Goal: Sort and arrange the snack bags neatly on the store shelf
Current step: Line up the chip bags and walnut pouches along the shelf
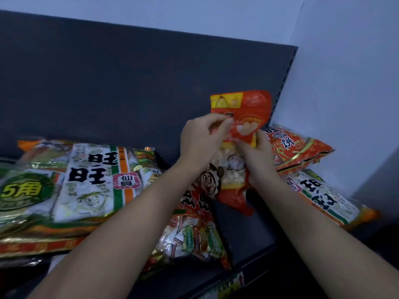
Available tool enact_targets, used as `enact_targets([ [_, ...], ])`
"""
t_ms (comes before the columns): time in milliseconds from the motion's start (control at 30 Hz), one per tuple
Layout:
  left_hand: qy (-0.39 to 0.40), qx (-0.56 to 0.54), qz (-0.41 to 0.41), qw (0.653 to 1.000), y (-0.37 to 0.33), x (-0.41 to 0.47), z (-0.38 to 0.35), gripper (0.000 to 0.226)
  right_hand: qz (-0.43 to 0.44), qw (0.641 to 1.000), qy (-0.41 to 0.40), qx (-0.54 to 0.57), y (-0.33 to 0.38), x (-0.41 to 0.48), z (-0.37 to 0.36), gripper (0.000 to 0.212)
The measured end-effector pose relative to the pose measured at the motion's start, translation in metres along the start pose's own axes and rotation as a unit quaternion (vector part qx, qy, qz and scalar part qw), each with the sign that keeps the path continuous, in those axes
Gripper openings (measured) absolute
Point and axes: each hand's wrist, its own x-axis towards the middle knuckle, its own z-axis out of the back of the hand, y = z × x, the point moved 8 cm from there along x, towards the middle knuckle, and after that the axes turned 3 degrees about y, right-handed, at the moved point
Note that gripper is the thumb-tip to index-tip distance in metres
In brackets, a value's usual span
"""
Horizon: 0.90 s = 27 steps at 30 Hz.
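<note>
Your left hand and right hand pinch a red bag of pale puffs over the dark shelf.

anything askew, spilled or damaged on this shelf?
No spill or tear visible, but it is untidy. The green-and-white bags lie in a skewed pile at left. A red mixed bag lies slanted near the shelf front. At right, a red-and-gold bag lies crooked on another bag. Only the red bag, held by the left hand and right hand, stands upright.
</note>
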Motion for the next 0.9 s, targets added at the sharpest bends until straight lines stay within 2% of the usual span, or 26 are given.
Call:
enact_targets([
  [33,-0.016,0.01,0.034,0.999,0.007,-0.001,0.009,0.033,-0.02,0.998,-0.014,0.051,0.003,-0.002,0.003,0.027],
  [67,0.008,0.017,0.092,0.996,0.019,-0.003,0.012,0.053,-0.035,0.994,-0.023,0.099,0.009,-0.004,0.006,0.026],
  [100,0.062,-0.004,0.167,0.984,0.031,-0.008,0.01,0.072,-0.038,0.99,-0.024,0.135,0.018,-0.005,0.008,0.024],
  [133,0.116,-0.051,0.245,0.961,0.039,-0.016,0.006,0.082,-0.032,0.987,-0.015,0.158,0.028,-0.006,0.008,0.022],
  [167,0.164,-0.117,0.308,0.93,0.039,-0.027,0.002,0.08,-0.022,0.985,0.0,0.173,0.04,-0.007,0.004,0.02],
  [200,0.201,-0.179,0.342,0.9,0.036,-0.035,0.001,0.069,-0.017,0.983,0.017,0.18,0.05,-0.009,-0.001,0.02],
  [233,0.218,-0.214,0.346,0.887,0.031,-0.04,0.003,0.055,-0.017,0.983,0.029,0.181,0.059,-0.012,-0.006,0.023],
  [300,0.212,-0.227,0.304,0.901,0.016,-0.042,0.02,0.037,-0.031,0.983,0.034,0.177,0.067,-0.018,-0.019,0.036],
  [400,0.15,-0.203,0.254,0.934,0.002,-0.044,0.064,0.033,-0.06,0.98,0.036,0.184,0.074,-0.032,-0.05,0.045],
  [533,0.058,-0.223,0.241,0.943,-0.006,-0.06,0.135,0.023,-0.066,0.975,0.083,0.196,0.087,-0.068,-0.113,0.04],
  [633,0.0,-0.232,0.227,0.946,-0.009,-0.078,0.195,0.026,-0.052,0.972,0.162,0.159,0.101,-0.108,-0.17,0.041],
  [733,-0.02,-0.206,0.216,0.954,-0.009,-0.1,0.254,0.033,-0.026,0.968,0.229,0.102,0.113,-0.147,-0.223,0.047],
  [900,-0.082,-0.162,0.253,0.95,0.009,-0.151,0.353,0.032,-0.033,0.942,0.311,0.122,0.111,-0.196,-0.321,0.022],
])
